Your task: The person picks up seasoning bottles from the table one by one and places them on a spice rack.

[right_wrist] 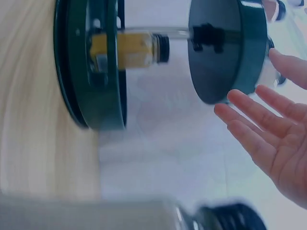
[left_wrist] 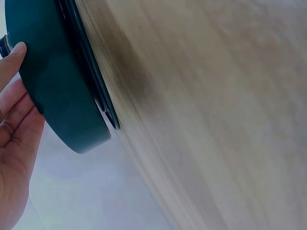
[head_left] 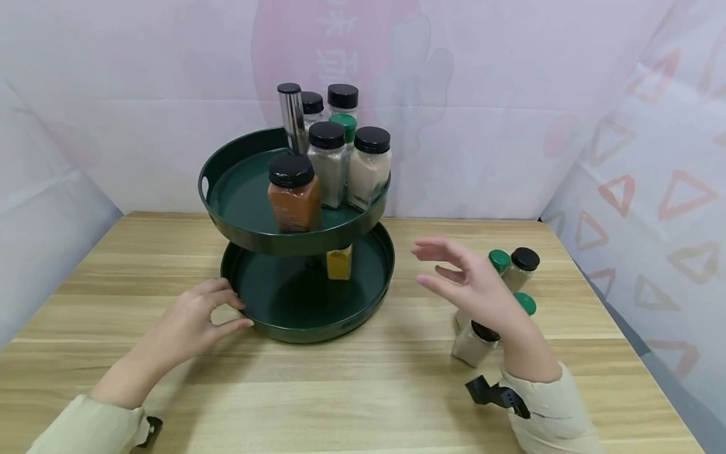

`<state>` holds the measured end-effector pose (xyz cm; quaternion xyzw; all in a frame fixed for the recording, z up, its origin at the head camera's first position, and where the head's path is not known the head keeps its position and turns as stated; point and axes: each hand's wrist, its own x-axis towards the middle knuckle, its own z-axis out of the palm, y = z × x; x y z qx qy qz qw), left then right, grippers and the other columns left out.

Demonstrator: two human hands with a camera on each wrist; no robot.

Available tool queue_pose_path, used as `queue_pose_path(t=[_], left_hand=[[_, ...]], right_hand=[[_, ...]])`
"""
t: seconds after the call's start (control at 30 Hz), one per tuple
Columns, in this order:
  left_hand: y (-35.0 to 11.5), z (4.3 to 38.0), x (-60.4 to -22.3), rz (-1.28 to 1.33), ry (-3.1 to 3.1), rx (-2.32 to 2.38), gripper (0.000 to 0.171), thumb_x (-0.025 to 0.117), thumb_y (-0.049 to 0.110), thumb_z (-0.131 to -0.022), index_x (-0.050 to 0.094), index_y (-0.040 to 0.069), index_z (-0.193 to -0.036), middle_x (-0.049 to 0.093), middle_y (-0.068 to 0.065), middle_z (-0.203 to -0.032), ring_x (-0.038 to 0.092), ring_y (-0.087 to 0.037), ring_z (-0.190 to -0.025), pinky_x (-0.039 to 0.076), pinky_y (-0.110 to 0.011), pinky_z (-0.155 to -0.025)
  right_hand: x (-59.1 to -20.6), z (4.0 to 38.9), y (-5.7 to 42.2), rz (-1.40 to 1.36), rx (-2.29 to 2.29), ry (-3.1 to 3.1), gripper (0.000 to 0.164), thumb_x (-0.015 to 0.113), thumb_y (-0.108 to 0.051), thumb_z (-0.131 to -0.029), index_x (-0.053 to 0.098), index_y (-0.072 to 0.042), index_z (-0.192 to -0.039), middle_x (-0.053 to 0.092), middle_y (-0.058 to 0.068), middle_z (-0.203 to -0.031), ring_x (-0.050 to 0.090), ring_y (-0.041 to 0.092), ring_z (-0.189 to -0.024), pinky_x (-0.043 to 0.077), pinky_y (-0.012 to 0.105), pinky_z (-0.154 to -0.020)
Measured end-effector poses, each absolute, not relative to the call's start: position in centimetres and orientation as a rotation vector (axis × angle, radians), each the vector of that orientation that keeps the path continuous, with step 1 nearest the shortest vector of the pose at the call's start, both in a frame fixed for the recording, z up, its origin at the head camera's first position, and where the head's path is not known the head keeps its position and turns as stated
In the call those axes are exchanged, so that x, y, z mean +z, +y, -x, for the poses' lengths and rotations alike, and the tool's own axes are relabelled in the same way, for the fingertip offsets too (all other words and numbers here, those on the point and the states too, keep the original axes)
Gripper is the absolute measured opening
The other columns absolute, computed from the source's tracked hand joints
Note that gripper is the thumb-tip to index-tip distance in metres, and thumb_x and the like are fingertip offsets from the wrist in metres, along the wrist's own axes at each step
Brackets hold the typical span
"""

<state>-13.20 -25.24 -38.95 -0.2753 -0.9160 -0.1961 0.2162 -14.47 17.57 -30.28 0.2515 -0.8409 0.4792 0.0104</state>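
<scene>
A dark green two-tier turntable stands on the table, a metal post through its middle. My left hand grips the lower tray's rim at the front left, thumb and curved fingertips on its wall. My right hand hovers in the air right of the turntable, fingers spread and slightly bent, holding nothing. On the upper tray stand a jar of orange-brown spice, a pale spice jar and several more jars. The lower tray bears a yellow spice jar, its top hidden by the upper tray.
Several spice jars with black or green lids stand on the table at the right, partly behind my right hand and forearm; one pale jar is nearest the front. A white printed cloth hangs behind the wooden table.
</scene>
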Motion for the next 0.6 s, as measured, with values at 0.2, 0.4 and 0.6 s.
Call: queue_pose_path(t=[0.2, 0.4, 0.6], left_hand=[[-25.1, 13.2, -39.1, 0.764, -2.541, -0.542, 0.024, 0.092, 0.020, -0.065, 0.073, 0.019, -0.080, 0.062, 0.007, -0.085, 0.063, -0.013, -0.074, 0.057, -0.030, -0.065], [-25.2, 13.3, -39.1, 0.764, -2.518, -0.529, 0.025, 0.093, 0.019, -0.063, 0.073, 0.019, -0.079, 0.062, 0.007, -0.084, 0.062, -0.012, -0.073, 0.057, -0.030, -0.065], [-25.3, 13.3, -39.1, 0.748, -2.527, -0.533, 0.025, 0.093, 0.020, -0.064, 0.073, 0.019, -0.079, 0.062, 0.007, -0.085, 0.062, -0.012, -0.073, 0.056, -0.028, -0.065]], right_hand=[[-30.6, 14.3, 21.1, -0.770, 1.384, -2.518, 0.046, 0.070, -0.001, -0.090, 0.056, -0.005, -0.134, 0.067, 0.006, -0.126, 0.064, 0.002, -0.115, 0.051, 0.015, -0.095], [-31.6, 14.1, 25.4, -0.782, 1.485, -2.421, 0.049, 0.063, 0.015, -0.088, 0.053, 0.003, -0.134, 0.066, -0.012, -0.122, 0.062, 0.000, -0.115, 0.051, 0.012, -0.093], [-32.4, 13.5, 28.8, -0.711, 1.329, -2.493, 0.048, 0.063, 0.014, -0.088, 0.051, 0.006, -0.134, 0.064, -0.018, -0.121, 0.061, -0.007, -0.113, 0.049, 0.009, -0.093]])
